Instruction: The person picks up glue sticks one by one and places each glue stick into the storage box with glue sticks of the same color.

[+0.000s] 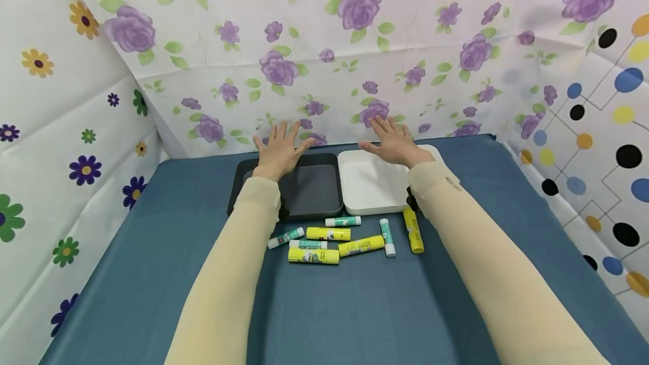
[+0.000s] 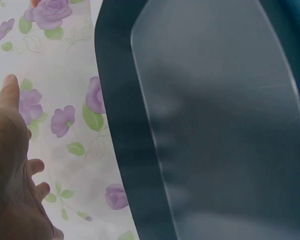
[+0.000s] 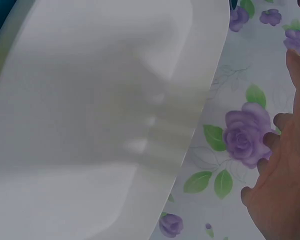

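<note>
Fingers spread, my left hand [image 1: 278, 154] hovers over the black tray [image 1: 316, 185] and holds nothing. My right hand [image 1: 394, 144], spread in the same way, is above the white tray [image 1: 372, 185]. The two trays stand side by side. In front of them lie several glue sticks: yellow ones, such as the yellow glue stick [image 1: 313, 256] and another yellow glue stick [image 1: 413, 231] at the right, and smaller white-and-green ones, such as the green glue stick [image 1: 387, 237]. Both wrist views show a tray's inside with nothing in it.
A blue cloth [image 1: 355, 308] covers the table. Behind the trays rises a curtain [image 1: 324, 72] with purple flowers. Patterned sheets flank the table, a flowered sheet [image 1: 61, 185] at left and a dotted sheet [image 1: 598, 173] at right.
</note>
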`<action>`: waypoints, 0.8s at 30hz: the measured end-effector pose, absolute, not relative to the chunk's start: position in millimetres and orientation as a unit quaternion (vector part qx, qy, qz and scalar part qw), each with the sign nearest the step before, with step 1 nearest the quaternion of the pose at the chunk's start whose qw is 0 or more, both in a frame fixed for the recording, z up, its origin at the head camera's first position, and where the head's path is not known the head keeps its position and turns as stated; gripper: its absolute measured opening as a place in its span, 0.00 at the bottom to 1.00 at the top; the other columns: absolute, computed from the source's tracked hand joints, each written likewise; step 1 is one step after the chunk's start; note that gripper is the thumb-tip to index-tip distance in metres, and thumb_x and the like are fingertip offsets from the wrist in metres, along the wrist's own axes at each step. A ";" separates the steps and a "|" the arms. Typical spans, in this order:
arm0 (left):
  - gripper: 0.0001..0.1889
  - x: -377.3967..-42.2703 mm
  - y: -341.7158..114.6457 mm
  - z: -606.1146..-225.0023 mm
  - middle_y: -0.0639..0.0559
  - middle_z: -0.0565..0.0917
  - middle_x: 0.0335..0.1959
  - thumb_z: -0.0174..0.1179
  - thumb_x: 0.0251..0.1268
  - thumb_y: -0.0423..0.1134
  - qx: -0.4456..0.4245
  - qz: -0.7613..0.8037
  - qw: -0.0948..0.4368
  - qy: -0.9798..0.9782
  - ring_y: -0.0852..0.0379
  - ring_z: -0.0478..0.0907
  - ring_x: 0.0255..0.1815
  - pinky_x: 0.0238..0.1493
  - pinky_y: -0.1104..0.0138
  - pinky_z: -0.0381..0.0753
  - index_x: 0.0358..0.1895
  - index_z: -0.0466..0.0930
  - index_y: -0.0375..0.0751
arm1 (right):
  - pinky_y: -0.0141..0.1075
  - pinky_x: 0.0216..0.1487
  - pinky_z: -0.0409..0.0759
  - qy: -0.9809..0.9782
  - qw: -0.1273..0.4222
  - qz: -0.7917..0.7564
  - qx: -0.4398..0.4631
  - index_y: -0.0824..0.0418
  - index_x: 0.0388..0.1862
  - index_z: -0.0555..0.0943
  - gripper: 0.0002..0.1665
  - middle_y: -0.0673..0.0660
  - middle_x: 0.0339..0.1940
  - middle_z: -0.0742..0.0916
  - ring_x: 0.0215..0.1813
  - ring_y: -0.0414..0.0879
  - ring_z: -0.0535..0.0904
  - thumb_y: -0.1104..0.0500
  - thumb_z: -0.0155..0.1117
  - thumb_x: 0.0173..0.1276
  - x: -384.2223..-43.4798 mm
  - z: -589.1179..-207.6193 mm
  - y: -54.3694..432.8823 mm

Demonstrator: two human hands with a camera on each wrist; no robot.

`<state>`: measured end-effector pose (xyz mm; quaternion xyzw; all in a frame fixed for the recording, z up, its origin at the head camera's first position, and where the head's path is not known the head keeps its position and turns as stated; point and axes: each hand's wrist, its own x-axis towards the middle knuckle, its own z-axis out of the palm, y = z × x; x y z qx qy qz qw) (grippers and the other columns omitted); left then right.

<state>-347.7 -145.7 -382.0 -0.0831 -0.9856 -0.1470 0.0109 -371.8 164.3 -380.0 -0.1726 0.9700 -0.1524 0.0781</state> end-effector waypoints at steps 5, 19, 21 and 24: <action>0.43 -340.6 -145.3 -377.6 0.41 0.43 0.87 0.36 0.79 0.72 -0.089 -0.148 0.019 -0.985 0.37 0.36 0.86 0.75 0.26 0.26 0.87 0.43 0.55 | 0.65 0.81 0.27 0.967 0.076 -0.157 -0.188 0.55 0.89 0.39 0.54 0.60 0.88 0.43 0.86 0.61 0.30 0.28 0.45 0.80 -368.4 -379.1 163.2; 0.42 -334.2 -147.8 -376.9 0.43 0.42 0.87 0.35 0.79 0.72 -0.104 -0.152 0.022 -0.983 0.38 0.35 0.86 0.75 0.26 0.28 0.87 0.42 0.56 | 0.65 0.81 0.27 0.961 0.067 -0.158 -0.217 0.55 0.89 0.41 0.55 0.61 0.88 0.45 0.86 0.61 0.31 0.28 0.48 0.79 -361.5 -374.1 161.9; 0.42 -332.5 -147.4 -376.8 0.43 0.42 0.87 0.35 0.79 0.72 -0.106 -0.152 0.023 -0.982 0.38 0.35 0.86 0.75 0.26 0.28 0.87 0.42 0.56 | 0.64 0.81 0.26 0.959 0.070 -0.162 -0.222 0.54 0.89 0.41 0.55 0.61 0.88 0.45 0.86 0.61 0.30 0.28 0.48 0.79 -359.0 -373.5 161.3; 0.43 -330.3 -146.5 -376.4 0.42 0.43 0.87 0.35 0.79 0.72 -0.113 -0.154 0.026 -0.981 0.38 0.36 0.86 0.76 0.26 0.29 0.87 0.42 0.56 | 0.64 0.81 0.26 0.957 0.071 -0.165 -0.228 0.54 0.89 0.42 0.55 0.60 0.88 0.45 0.86 0.61 0.31 0.27 0.48 0.79 -356.8 -374.2 161.2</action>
